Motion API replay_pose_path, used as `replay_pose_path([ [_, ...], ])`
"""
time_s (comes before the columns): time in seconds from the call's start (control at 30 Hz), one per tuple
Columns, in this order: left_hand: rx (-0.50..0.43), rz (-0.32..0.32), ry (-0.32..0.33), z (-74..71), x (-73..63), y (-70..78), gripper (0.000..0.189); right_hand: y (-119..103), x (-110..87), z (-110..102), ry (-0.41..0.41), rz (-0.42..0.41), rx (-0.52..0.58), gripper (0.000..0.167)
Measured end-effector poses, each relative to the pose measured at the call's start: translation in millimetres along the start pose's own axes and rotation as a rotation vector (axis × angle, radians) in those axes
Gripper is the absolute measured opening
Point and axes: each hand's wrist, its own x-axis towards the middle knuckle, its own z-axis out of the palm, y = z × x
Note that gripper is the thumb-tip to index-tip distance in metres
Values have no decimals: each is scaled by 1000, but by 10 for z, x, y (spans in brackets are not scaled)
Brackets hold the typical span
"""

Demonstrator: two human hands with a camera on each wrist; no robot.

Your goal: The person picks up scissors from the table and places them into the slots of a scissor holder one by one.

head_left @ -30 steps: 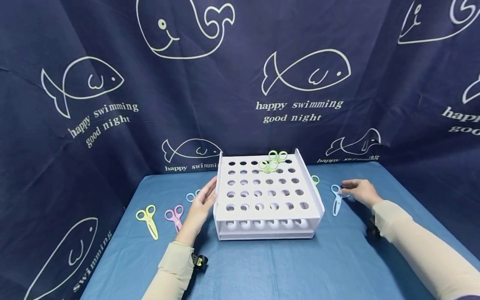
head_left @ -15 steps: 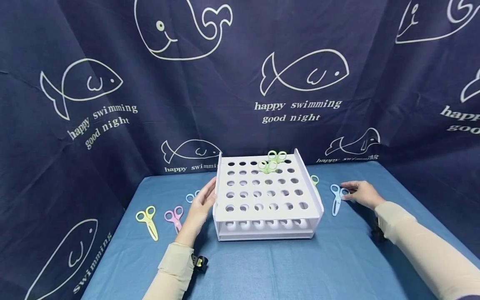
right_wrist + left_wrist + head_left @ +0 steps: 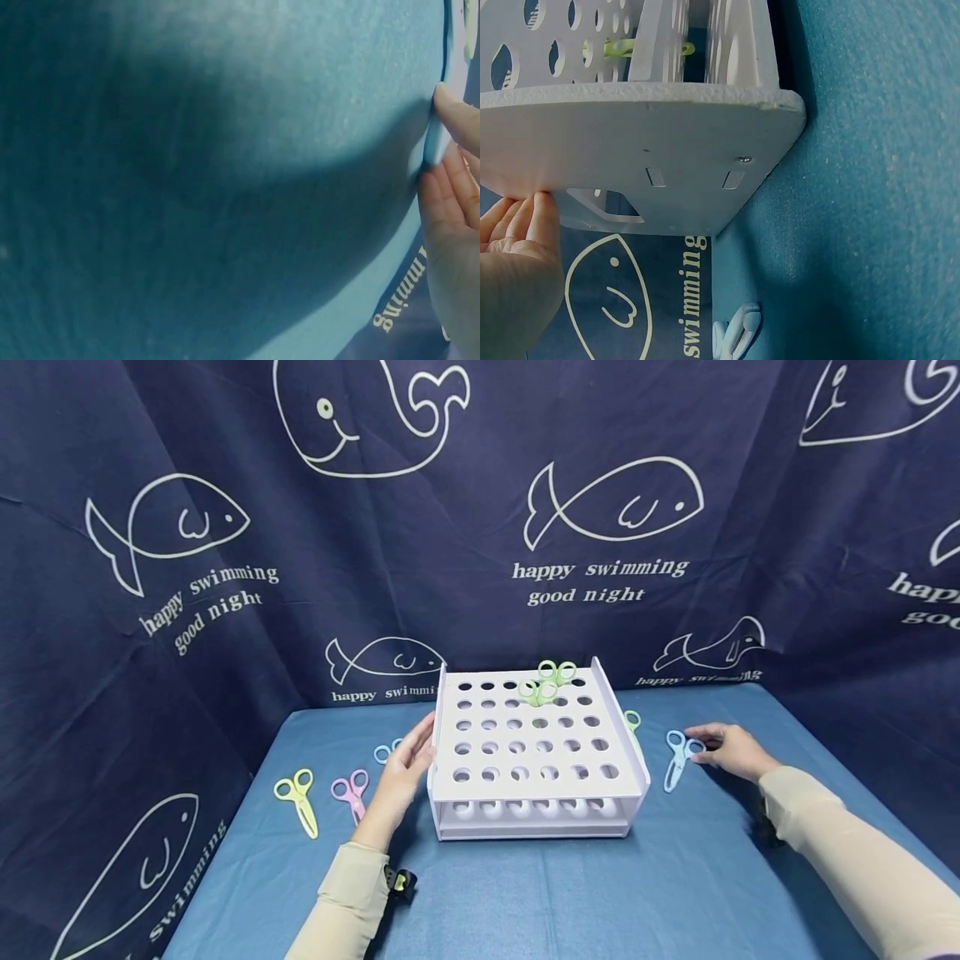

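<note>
A white rack point(image 3: 528, 789) with rows of round holes stands mid-table. My left hand point(image 3: 401, 770) lies along its left side, fingers straight; in the left wrist view those fingertips point(image 3: 543, 206) touch the side panel near a cutout. Right of the rack, my right hand point(image 3: 731, 750) has thumb and fingers at one handle ring of the light blue scissors point(image 3: 677, 766), which lie blades toward me. The right wrist view shows the thumb and fingers pinching the edge of these scissors point(image 3: 436, 139). Two pairs of green scissors point(image 3: 538, 692) stand in holes at the rack's back right.
Yellow scissors point(image 3: 302, 802), pink scissors point(image 3: 350, 792) and blue scissors point(image 3: 382, 753) lie left of the rack, the last two partly behind my left arm. More green scissors point(image 3: 632, 721) show just right of the rack. A dark printed curtain point(image 3: 480, 560) hangs behind the blue-covered table point(image 3: 517, 902).
My right hand has shifted slightly right and toward me along the blue scissors' handle, from over its rings to the right ring. The left hand and the rack stay in place.
</note>
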Motion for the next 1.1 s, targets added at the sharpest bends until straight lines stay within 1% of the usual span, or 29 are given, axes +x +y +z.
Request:
replay_pose_path([
  [0.17, 1, -3, -1, -3, -9, -10, 51, 2, -11, -25, 22, -19, 6, 59],
  [0.33, -10, -2, -1, -4, -6, -14, 51, -25, -11, -80, 37, -8, 21, 62],
  [0.47, -17, 5, -5, -5, -6, -12, 51, -62, -11, -131, 17, 30, 2, 59],
  [0.57, -22, 6, -13, -10, -7, -15, 51, -73, -15, -158, -2, 82, -5, 58],
  [0.63, -22, 4, -17, -9, -5, -11, 51, -67, -15, -172, -16, 124, 12, 57],
  [0.73, -23, 2, -24, -6, 2, -5, 52, -61, -12, -192, -36, 186, 82, 56],
  [0.83, -22, 1, -21, -6, 9, -6, 52, -59, -3, -212, -61, 230, 201, 56],
  [0.93, -22, 1, -19, -12, 12, -11, 51, -69, 4, -228, -84, 248, 338, 57],
  [1.0, -21, 1, -20, -16, 13, -12, 52, -73, 13, -233, -89, 244, 403, 59],
  [1.03, -20, 0, -20, -19, 14, -14, 52, -77, 16, -235, -86, 243, 421, 59],
  [1.1, -22, 0, -24, -26, 16, -18, 52, -98, 22, -238, -73, 231, 419, 61],
])
